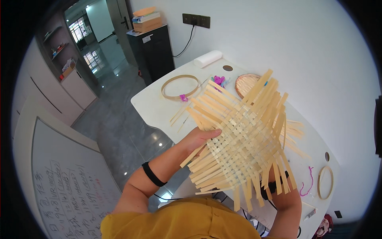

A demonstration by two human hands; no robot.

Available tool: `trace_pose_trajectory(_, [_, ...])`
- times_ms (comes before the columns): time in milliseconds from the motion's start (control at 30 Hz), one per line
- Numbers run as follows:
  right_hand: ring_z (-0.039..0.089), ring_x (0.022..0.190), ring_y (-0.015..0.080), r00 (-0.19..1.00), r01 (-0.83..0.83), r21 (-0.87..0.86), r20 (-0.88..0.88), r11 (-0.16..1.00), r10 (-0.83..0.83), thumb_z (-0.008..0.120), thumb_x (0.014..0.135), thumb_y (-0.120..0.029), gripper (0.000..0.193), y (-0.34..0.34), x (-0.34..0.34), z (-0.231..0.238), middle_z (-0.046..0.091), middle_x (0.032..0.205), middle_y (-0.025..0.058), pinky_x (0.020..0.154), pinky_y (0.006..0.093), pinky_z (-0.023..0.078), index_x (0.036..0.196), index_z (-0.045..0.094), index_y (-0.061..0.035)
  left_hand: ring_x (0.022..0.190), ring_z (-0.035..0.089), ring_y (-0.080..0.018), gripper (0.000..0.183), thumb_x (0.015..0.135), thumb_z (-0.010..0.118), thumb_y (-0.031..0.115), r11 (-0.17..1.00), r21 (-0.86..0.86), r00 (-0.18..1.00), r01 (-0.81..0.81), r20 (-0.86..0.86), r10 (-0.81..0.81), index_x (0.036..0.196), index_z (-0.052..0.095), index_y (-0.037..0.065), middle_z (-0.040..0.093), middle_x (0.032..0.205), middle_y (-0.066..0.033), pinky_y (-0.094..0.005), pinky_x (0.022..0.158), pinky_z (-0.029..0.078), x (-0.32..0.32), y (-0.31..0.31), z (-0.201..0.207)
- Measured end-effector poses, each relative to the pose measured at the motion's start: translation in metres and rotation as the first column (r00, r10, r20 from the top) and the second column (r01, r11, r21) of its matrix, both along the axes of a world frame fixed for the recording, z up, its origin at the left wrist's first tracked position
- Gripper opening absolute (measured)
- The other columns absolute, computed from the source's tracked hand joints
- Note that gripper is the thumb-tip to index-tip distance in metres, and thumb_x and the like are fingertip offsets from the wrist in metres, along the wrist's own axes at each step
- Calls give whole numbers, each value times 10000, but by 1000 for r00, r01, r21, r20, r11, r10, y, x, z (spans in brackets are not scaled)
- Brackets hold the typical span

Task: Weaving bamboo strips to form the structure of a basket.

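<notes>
A woven mat of pale bamboo strips [242, 135] is held up in front of me over the white table [155, 111]. Its middle is a tight over-and-under weave, and long loose strip ends stick out on all sides. My left hand [201, 137] grips the mat's left edge, thumb on top and fingers underneath. My right forearm comes up from the lower right and goes behind the mat, which hides the right hand's fingers. More loose bamboo strips [296, 131] lie on the table beyond the mat's right side.
Farther back on the table are a bamboo hoop [164, 93], purple flowers [218, 81], a round woven basket [240, 85] and a white roll [208, 59]. At right lie a pink fuzzy stem [310, 179] and a smaller hoop [319, 185]. A whiteboard [67, 167] stands at left.
</notes>
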State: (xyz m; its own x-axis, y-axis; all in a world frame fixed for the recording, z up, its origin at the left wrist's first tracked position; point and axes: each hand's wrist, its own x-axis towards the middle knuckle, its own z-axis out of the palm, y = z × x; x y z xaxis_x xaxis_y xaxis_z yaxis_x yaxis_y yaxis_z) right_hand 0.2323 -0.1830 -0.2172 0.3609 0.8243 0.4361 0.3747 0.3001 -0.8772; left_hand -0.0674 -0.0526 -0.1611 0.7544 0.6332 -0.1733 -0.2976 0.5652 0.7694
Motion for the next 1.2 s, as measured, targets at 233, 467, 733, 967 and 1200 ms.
trace_pose_trajectory(233, [523, 678, 114, 991, -83, -129, -117, 988, 68, 606, 870, -180, 359, 59, -63, 35, 597, 832, 62, 625, 268, 440, 1172, 551, 5, 999, 637, -208, 412, 882, 647, 135, 999, 26, 997, -41, 71, 39, 1247, 536, -20, 625, 1164, -131, -329, 847, 529, 12, -24, -17])
trace_pose_trajectory(467, [467, 682, 81, 901, -371, -138, -292, 918, 320, 567, 917, -156, 268, -31, -59, 46, 579, 791, 10, 631, 238, 404, 1119, 600, 17, 1032, 631, -275, 410, 925, 555, 147, 965, -252, 956, 67, 293, 10, 1293, 479, -19, 601, 1194, -174, -391, 889, 521, 9, -45, -16])
trace_pose_trajectory(733, [551, 819, 99, 981, -151, -69, 115, 986, 158, 520, 951, -72, 181, -25, -72, 78, 663, 888, 77, 779, 244, 454, 1069, 614, 29, 1110, 588, -295, 426, 947, 518, 183, 926, -358, 918, 120, 395, 33, 1324, 440, -1, 565, 1247, -182, -428, 968, 470, 6, -65, -17])
trace_pose_trajectory(967, [594, 905, 120, 953, -255, -145, 130, 956, 274, 513, 931, -36, 200, -28, -69, 75, 679, 1008, 85, 802, 265, 464, 1096, 623, -9, 1112, 580, -287, 434, 941, 530, 138, 974, -207, 932, -88, 329, 154, 1338, 430, -4, 550, 1270, -168, -414, 964, 469, 1, -61, -15])
trace_pose_trajectory(1200, [638, 926, 241, 976, -79, -140, 189, 987, 105, 570, 897, -50, 217, -43, -56, 56, 670, 1042, 120, 812, 306, 485, 1102, 639, -43, 1080, 588, -246, 456, 903, 576, 62, 897, 186, 915, -400, 132, 381, 1322, 427, -36, 565, 1228, -148, -373, 908, 502, -11, -57, -8])
